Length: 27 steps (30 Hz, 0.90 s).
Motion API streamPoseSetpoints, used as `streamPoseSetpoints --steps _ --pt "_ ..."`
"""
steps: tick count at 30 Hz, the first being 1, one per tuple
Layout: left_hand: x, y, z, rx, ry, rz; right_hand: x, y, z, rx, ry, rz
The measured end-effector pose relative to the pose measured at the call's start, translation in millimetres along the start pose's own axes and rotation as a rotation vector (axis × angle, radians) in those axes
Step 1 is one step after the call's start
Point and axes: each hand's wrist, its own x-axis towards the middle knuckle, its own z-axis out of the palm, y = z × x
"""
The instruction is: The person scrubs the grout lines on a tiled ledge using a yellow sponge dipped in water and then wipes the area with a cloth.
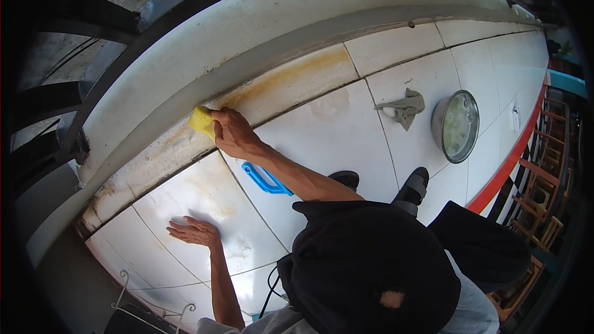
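My right hand (pixel 236 133) is closed on a yellow sponge (pixel 202 123), pressing it to the stained tile strip (pixel 291 86) at the foot of the wall. My left hand (pixel 194 232) is open, palm down and fingers stretched out, at the white floor tiles. Near my right forearm lies a blue handle (pixel 265 179), probably a brush's; the forearm partly hides it. A grey-green cloth (pixel 406 109) lies crumpled farther right, with a small whitish thing beside it. Beyond the cloth stands a metal basin (pixel 458 127) holding cloudy water.
A low pale wall (pixel 272 15) with dark metal railings (pixel 93 18) above curves along the far side. My sandalled foot (pixel 413 188) and black-trousered knees (pixel 371 266) fill the near middle. Wooden chairs (pixel 535 198) stand past a red edge (pixel 510 158) at right. A black cable (pixel 270 291) lies near my left arm.
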Motion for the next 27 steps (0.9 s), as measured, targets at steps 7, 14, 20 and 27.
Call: streamPoseSetpoints --steps 7,14,20,27 --pt "4.5 14.3 -15.4 -0.036 -0.038 -0.113 -40.4 69.0 -249.8 -0.568 0.533 0.202" --pt "2.3 18.6 -15.4 -0.059 -0.058 -0.148 3.1 102.3 -194.3 -0.72 0.566 0.456" --pt "2.8 25.2 -16.3 -0.075 -0.051 -0.127 -8.5 8.6 22.5 -0.396 0.207 0.0" --pt "0.0 16.6 -13.4 -0.119 -0.003 -0.144 1.4 -18.3 44.7 0.177 -0.117 -0.213"
